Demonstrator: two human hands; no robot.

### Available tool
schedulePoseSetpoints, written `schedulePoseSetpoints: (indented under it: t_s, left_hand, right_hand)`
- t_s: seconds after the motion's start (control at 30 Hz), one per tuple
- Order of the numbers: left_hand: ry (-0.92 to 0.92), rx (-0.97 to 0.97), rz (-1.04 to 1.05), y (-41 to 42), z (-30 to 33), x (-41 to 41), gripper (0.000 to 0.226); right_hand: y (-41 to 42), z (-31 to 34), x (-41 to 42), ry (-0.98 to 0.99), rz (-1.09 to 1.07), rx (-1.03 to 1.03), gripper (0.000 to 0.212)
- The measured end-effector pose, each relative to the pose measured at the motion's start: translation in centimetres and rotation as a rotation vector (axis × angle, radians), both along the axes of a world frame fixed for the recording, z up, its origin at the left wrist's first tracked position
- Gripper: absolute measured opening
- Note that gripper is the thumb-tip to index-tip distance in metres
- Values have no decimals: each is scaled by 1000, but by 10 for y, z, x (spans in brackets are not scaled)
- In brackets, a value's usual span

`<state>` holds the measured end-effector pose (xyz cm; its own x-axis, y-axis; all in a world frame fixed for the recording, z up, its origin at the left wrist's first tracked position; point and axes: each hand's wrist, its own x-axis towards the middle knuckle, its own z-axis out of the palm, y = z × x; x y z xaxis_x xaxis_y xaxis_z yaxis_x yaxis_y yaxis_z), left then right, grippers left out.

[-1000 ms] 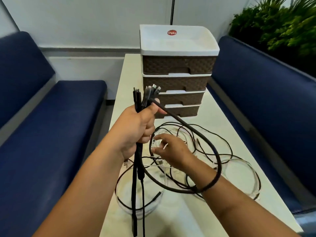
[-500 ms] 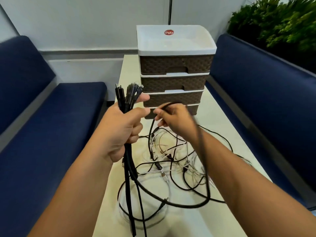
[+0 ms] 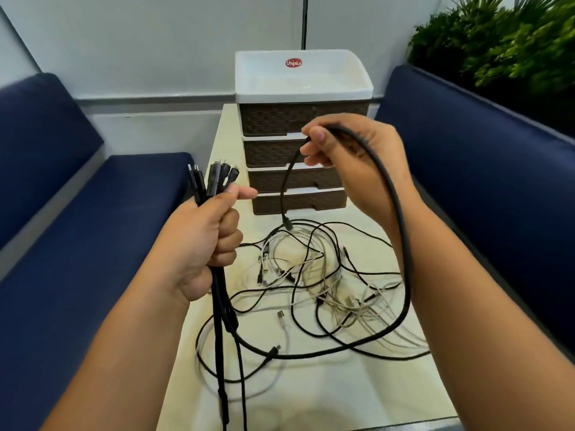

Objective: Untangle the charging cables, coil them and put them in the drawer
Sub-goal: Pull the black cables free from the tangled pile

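Note:
My left hand (image 3: 205, 241) is closed around a bundle of black cables (image 3: 217, 306), plug ends sticking up above the fist and the rest hanging below. My right hand (image 3: 351, 150), raised in front of the drawer unit, pinches a thick black braided cable (image 3: 401, 244) that loops down around my right wrist and back to the bundle. Its free plug end (image 3: 287, 224) dangles over a tangle of black and white cables (image 3: 314, 275) on the cream table (image 3: 357, 396). The brown drawer unit (image 3: 298, 119) with a white top stands at the table's far end, all drawers closed.
Blue cushioned benches run along the table, one on the left (image 3: 77, 244) and one on the right (image 3: 497, 181). Green plants (image 3: 504, 35) stand behind the right bench. A white wall lies behind the drawer unit.
My right hand has risen from the tangle on the table up in front of the drawers, lifting the thick black cable's end. My left hand with its bundle has shifted slightly left and down.

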<state>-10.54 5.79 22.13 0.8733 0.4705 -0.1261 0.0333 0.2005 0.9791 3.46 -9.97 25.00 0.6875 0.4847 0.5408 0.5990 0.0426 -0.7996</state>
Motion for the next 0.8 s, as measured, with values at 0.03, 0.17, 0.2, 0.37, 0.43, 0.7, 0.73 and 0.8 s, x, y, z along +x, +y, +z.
schedulePoseSetpoints:
  t_s: [0.03, 0.17, 0.2, 0.37, 0.43, 0.7, 0.73, 0.8]
  left_hand:
    - [-3, -4, 0, -5, 1, -1, 23]
    - [-7, -4, 8, -34, 5, -7, 21]
    - [-9, -11, 12, -41, 6, -9, 21]
    - [-41, -34, 18, -85, 14, -21, 25]
    - [-50, -39, 23, -102, 18, -29, 32]
    - [-62, -48, 34, -168, 23, -51, 41]
    - [-65, -50, 36, -173, 24, -53, 41]
    - [-73, -54, 38, -183, 26, -57, 42]
  right_hand:
    - [-9, 2, -3, -22, -1, -37, 18]
    - [-50, 14, -14, -53, 18, -238, 12]
    - [-60, 16, -15, -65, 28, -320, 13]
    - [-117, 21, -27, -169, 88, -571, 18]
    - [-139, 23, -35, -166, 105, -572, 22]
    - [-202, -23, -45, 37, 148, -821, 38]
    - [-205, -34, -44, 77, 146, -846, 40]
    - [-213, -57, -43, 133, 145, -890, 42]
